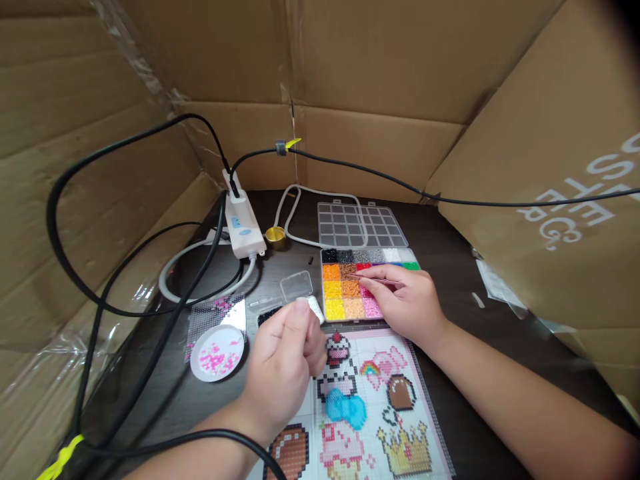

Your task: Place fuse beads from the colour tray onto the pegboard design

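My left hand is closed in a pinch on a small white piece, held above the top left corner of a pixel-pattern sheet. My right hand grips thin metal tweezers whose tip reaches over the orange compartments of a sorted bead box. The box's clear lid lies open behind it. A small clear container stands just left of the box. The sheet shows cupcakes, a bow, a rainbow and a crown.
A white dish of pink beads rests on a pegboard at the left. A white power adapter, a gold cap and looping black and white cables lie behind. Cardboard walls enclose the dark table.
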A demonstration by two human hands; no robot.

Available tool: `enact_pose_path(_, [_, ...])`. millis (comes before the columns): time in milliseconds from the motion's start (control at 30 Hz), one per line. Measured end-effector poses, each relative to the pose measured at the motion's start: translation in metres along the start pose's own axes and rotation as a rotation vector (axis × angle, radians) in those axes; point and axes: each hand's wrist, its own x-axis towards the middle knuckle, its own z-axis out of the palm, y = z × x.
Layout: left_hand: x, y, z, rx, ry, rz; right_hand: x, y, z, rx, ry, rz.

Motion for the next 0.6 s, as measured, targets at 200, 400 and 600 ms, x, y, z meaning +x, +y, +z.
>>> enact_pose_path(200, [-0.001, -0.001, 0.0, 0.01, -0.016, 0.001, 0.0, 0.001, 0.0, 0.008, -0.004, 0.02])
enact_pose_path(400, [-0.001, -0.001, -0.001, 0.014, -0.025, -0.001, 0.001, -0.002, -0.001, 0.008, 0.012, 0.029])
enact_pose_path(600, [-0.001, -0.001, -0.001, 0.017, -0.024, 0.003, 0.002, -0.014, -0.006, 0.001, 0.058, 0.037])
